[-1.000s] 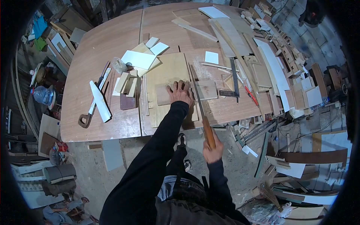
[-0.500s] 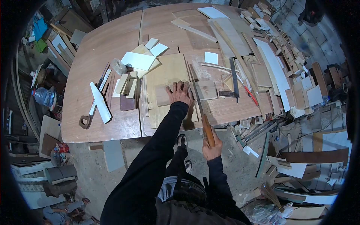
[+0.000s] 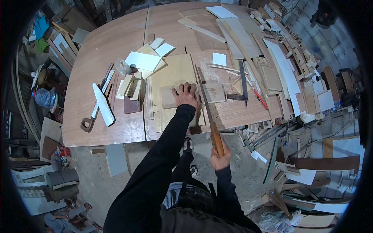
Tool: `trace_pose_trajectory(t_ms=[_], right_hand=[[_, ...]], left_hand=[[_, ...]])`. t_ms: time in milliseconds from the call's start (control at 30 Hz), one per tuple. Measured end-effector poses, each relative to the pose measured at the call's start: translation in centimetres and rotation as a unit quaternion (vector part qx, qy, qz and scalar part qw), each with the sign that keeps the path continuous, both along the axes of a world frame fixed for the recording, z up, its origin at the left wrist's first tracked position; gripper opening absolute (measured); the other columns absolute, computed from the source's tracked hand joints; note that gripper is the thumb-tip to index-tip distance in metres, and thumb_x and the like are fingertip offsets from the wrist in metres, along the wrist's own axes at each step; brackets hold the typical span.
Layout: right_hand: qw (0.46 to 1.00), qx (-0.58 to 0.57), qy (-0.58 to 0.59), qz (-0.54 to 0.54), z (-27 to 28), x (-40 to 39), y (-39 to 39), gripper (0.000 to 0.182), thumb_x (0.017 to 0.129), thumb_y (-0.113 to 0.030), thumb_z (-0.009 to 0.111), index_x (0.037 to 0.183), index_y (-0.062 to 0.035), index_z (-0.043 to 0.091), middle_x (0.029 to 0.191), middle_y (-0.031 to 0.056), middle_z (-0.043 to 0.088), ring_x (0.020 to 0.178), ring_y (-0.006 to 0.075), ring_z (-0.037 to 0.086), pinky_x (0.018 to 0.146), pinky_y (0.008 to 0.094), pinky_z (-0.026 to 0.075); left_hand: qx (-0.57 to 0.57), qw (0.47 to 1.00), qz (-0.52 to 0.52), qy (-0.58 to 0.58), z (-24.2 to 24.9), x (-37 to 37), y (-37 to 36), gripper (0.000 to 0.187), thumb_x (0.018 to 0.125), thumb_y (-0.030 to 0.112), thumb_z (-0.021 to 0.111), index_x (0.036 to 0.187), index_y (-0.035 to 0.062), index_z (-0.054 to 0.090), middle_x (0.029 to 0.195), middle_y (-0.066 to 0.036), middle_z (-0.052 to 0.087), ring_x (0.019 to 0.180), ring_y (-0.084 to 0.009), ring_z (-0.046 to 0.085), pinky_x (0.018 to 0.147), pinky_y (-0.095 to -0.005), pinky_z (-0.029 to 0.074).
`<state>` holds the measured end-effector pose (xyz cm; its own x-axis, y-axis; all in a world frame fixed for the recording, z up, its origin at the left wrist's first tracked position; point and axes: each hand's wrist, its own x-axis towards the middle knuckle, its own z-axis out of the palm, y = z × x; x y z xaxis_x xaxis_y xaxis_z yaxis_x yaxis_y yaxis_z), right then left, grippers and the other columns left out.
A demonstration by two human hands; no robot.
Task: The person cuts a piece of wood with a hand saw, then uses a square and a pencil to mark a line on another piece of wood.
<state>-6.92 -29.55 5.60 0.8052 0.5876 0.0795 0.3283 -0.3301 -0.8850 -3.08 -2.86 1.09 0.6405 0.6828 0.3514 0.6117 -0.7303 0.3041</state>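
Gripping saw handle [image 3: 217, 138] in closed right hand [image 3: 220, 156]; ahead-left of grip, pressing board [image 3: 215, 93] under spread left hand [image 3: 187, 95]; risking injury there from sideways blade [image 3: 206, 97] slip.

Far-left tabletop [image 3: 112, 42] passable, saw [image 3: 216, 138] barring right, offcuts [image 3: 311, 99] beyond, perhaps heaped

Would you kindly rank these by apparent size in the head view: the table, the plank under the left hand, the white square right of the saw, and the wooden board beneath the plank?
1. Table
2. Wooden board
3. Plank, partly covered by the left hand
4. White square
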Motion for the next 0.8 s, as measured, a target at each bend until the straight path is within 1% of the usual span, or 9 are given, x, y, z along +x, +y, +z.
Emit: trace_pose_trajectory(t_ms=[100, 200, 267, 333, 400, 567, 667, 733, 800], right_hand=[[0.999, 0.018, 0.029, -0.004, 0.9, -2.4, -3.2, 0.064, 0.076, 0.003, 0.056, 0.139, -0.0057, 0.046, 0.086, 0.0111, 0.064, 0.064, 0.0158, 0.057, 0.063, 0.0272, 0.048], [0.993, 0.031, 0.107, -0.038, 1.7, -3.2, -3.4, 0.057, 0.076, 0.003, 0.054, 0.133, -0.0018, 0.051, 0.098, 0.0152, 0.067, 0.080, 0.0171, 0.063, 0.074, 0.0282, 0.050], [0.999, -0.009, 0.033, -0.020, 0.9, -1.4, -1.1, 0.063, 0.076, 0.001, 0.056, 0.138, -0.0067, 0.047, 0.083, 0.0108, 0.064, 0.063, 0.0167, 0.057, 0.064, 0.0283, 0.049], [0.997, 0.020, 0.072, -0.008, 0.6, -0.5, 0.5, 0.062, 0.077, 0.000, 0.056, 0.138, -0.0065, 0.047, 0.082, 0.0130, 0.063, 0.063, 0.0186, 0.058, 0.065, 0.0304, 0.050], [1.000, 0.004, -0.003, -0.014, 0.1, 0.0, 0.8, 0.061, 0.078, 0.000, 0.056, 0.137, -0.0054, 0.047, 0.083, 0.0115, 0.063, 0.063, 0.0156, 0.057, 0.062, 0.0281, 0.049], [1.000, 0.000, 0.030, -0.010, 1.9, -3.3, -4.4, 0.059, 0.077, 0.001, 0.057, 0.136, -0.0031, 0.048, 0.087, 0.0124, 0.065, 0.063, 0.0142, 0.057, 0.060, 0.0274, 0.048], [0.999, -0.011, 0.035, -0.033, 1.9, -2.3, -2.6, 0.056, 0.076, 0.001, 0.056, 0.132, -0.0019, 0.052, 0.098, 0.0163, 0.066, 0.079, 0.0214, 0.065, 0.074, 0.0325, 0.052], [1.000, 0.005, -0.002, -0.023, -0.4, -0.7, -0.3, 0.058, 0.077, 0.003, 0.057, 0.134, -0.0026, 0.050, 0.086, 0.0118, 0.064, 0.062, 0.0144, 0.056, 0.060, 0.0266, 0.047], [0.999, 0.016, 0.038, -0.027, -1.4, -0.2, 0.6, 0.059, 0.076, 0.004, 0.057, 0.134, -0.0029, 0.050, 0.085, 0.0117, 0.064, 0.062, 0.0149, 0.056, 0.060, 0.0268, 0.047]], left_hand=[[0.009, 1.000, -0.001, -0.010, -0.8, 0.1, 0.2, 0.043, 0.080, 0.026, 0.057, 0.122, 0.0133, 0.060, 0.121, -0.010, 0.052, 0.122, -0.0300, 0.041, 0.102, -0.0665, 0.022], [-0.013, 1.000, -0.004, 0.014, -0.3, 0.0, 0.1, 0.044, 0.081, 0.026, 0.057, 0.123, 0.0136, 0.060, 0.122, -0.010, 0.050, 0.123, -0.0298, 0.040, 0.103, -0.0672, 0.020], [-0.010, 1.000, -0.009, 0.008, -0.7, 0.1, 0.2, 0.044, 0.081, 0.026, 0.057, 0.123, 0.0137, 0.060, 0.122, -0.010, 0.050, 0.123, -0.0297, 0.040, 0.103, -0.0676, 0.020], [-0.002, 1.000, -0.010, 0.003, -0.7, -0.1, 0.3, 0.044, 0.080, 0.026, 0.057, 0.123, 0.0138, 0.060, 0.122, -0.010, 0.050, 0.123, -0.0297, 0.040, 0.103, -0.0680, 0.020], [0.005, 1.000, -0.007, -0.011, -0.5, 0.1, 0.2, 0.044, 0.080, 0.026, 0.057, 0.122, 0.0136, 0.060, 0.121, -0.010, 0.051, 0.123, -0.0299, 0.040, 0.102, -0.0684, 0.021], [0.011, 1.000, -0.004, -0.005, -0.7, 0.1, 0.4, 0.043, 0.079, 0.025, 0.058, 0.121, 0.0130, 0.061, 0.120, -0.011, 0.052, 0.122, -0.0305, 0.041, 0.101, -0.0677, 0.022], [0.010, 1.000, -0.004, 0.004, -0.2, 0.3, 0.5, 0.041, 0.081, 0.024, 0.057, 0.121, 0.0143, 0.061, 0.121, -0.010, 0.053, 0.122, -0.0296, 0.042, 0.101, -0.0655, 0.023], [0.006, 1.000, -0.002, 0.014, -0.5, -0.1, -0.1, 0.040, 0.082, 0.024, 0.057, 0.121, 0.0157, 0.061, 0.121, -0.010, 0.054, 0.122, -0.0285, 0.043, 0.102, -0.0636, 0.024], [0.019, 1.000, 0.003, 0.001, -0.4, 0.1, 0.1, 0.040, 0.082, 0.024, 0.057, 0.121, 0.0160, 0.061, 0.122, -0.009, 0.054, 0.124, -0.0287, 0.042, 0.102, -0.0638, 0.023]])
